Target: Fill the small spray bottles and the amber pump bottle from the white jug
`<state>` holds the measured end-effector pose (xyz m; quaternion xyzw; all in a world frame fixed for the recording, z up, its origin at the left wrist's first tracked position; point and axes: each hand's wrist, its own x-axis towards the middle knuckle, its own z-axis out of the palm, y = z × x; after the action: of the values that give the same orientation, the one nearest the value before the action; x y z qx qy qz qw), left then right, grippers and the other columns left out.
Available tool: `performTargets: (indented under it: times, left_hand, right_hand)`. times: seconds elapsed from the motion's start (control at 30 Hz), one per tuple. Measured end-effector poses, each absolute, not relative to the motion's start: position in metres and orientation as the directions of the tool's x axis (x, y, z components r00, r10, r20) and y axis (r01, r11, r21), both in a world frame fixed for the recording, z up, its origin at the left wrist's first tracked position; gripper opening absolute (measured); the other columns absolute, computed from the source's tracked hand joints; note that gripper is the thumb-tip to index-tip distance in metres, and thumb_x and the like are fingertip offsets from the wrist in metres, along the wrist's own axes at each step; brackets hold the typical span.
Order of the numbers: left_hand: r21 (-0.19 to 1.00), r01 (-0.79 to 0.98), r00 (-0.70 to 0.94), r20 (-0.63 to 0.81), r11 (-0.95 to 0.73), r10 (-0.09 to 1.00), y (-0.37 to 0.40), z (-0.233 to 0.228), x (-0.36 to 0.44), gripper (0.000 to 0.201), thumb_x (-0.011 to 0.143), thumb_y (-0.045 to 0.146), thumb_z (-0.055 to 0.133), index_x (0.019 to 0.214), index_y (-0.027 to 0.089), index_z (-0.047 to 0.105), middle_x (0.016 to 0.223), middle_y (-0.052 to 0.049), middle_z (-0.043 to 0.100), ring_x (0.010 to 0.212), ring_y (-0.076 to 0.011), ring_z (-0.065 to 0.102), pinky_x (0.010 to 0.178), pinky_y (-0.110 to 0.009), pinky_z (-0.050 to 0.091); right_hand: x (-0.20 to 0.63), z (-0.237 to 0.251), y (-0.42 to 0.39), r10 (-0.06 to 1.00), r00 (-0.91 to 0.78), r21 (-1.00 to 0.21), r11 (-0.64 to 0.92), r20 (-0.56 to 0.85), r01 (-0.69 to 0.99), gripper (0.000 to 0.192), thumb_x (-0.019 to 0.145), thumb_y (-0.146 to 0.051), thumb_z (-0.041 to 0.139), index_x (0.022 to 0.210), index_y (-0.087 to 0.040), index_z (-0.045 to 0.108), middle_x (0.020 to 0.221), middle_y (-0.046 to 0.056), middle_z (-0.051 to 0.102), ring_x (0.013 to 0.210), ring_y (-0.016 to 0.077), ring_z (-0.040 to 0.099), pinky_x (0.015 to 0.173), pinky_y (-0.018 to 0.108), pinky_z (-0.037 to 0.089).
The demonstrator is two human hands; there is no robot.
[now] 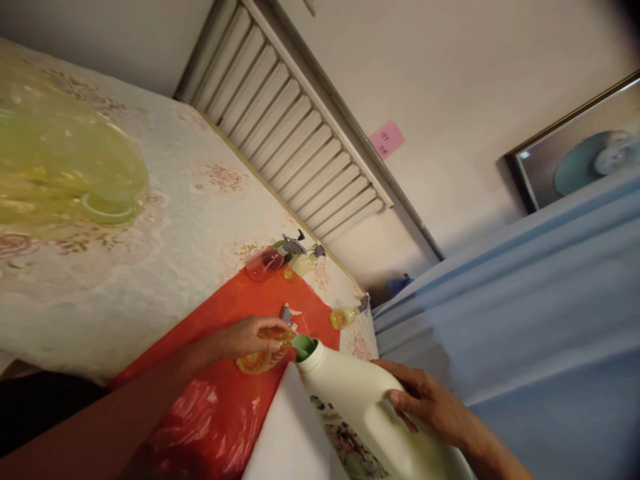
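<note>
My right hand [425, 403] is wrapped round the handle of a large cream detergent jug [350, 393] with a printed label. The jug is tilted, and its green pouring spout [303, 347] meets the neck of a small clear bottle. My left hand [253, 337] grips this bottle [257, 361] around its upper part; orange-yellow liquid shows inside. A loose grey-and-white spray head [289, 317] lies just beyond my left fingers, on a red plastic sheet [220, 353].
Spray bottles, one reddish [265, 262] and one pale [303, 263], lie near the table's wall edge. Another yellow spray bottle [344, 317] is farther right. A big yellow-green plastic bag [65, 153] sits on the flowered tablecloth [185, 260]. A blue curtain [525, 320] hangs at right.
</note>
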<state>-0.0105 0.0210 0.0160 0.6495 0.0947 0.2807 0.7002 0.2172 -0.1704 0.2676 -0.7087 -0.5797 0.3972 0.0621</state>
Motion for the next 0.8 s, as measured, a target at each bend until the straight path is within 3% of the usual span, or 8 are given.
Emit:
performTargets:
  times: [0.43, 0.8]
  left_hand:
    - [0.966, -0.252, 0.823, 0.185, 0.054, 0.538, 0.0186, 0.0192, -0.0121, 0.041, 0.080, 0.035, 0.069, 0.118, 0.021, 0.067, 0.119, -0.003, 0.073, 0.113, -0.0286, 0.063, 0.095, -0.033, 0.049]
    - [0.969, -0.242, 0.835, 0.184, 0.046, 0.519, 0.0203, 0.0141, -0.0104, 0.042, 0.082, 0.036, 0.068, 0.120, 0.021, 0.065, 0.121, -0.006, 0.072, 0.112, -0.0260, 0.065, 0.094, -0.034, 0.050]
  right_hand:
    - [0.2164, 0.2688, -0.1693, 0.869, 0.009, -0.536, -0.313, -0.494, 0.784, 0.062, 0.089, -0.062, 0.056, 0.135, -0.019, 0.057, 0.075, 0.000, 0.054, 0.055, 0.0096, 0.041, 0.048, 0.021, 0.036]
    - [0.2189, 0.2689, -0.1707, 0.864, 0.011, -0.533, -0.321, -0.504, 0.783, 0.060, 0.091, -0.058, 0.057, 0.136, -0.020, 0.055, 0.074, -0.001, 0.052, 0.056, 0.0098, 0.041, 0.049, 0.021, 0.034]
